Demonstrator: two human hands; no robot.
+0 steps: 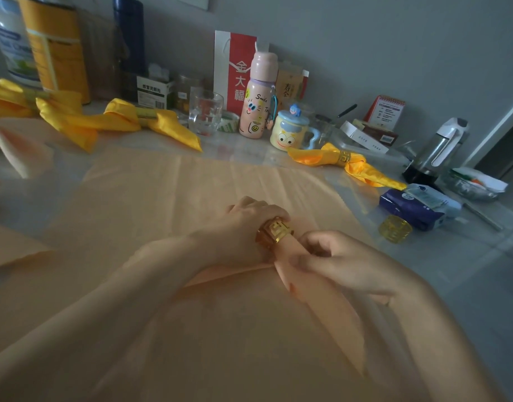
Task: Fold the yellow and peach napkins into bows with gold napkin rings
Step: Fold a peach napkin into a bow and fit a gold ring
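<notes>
From the head view, I see the left hand (246, 224) curled round a gold napkin ring (274, 234) at mid-table. The folded peach napkin (325, 317) is threaded through it. The right hand (345, 265) pinches that napkin just beside the ring. A spare gold ring (394, 229) sits near a tissue pack (418, 204), and a ringed yellow napkin (313, 155) lies beyond.

A gold napkin ring (274, 233) with a fret pattern is gleaming between the fingers (268, 210), on a plain peach napkin (328, 314); beyond them yellow napkin bows (119, 120) are showing, to their right a navy tissue pack (409, 208).
</notes>
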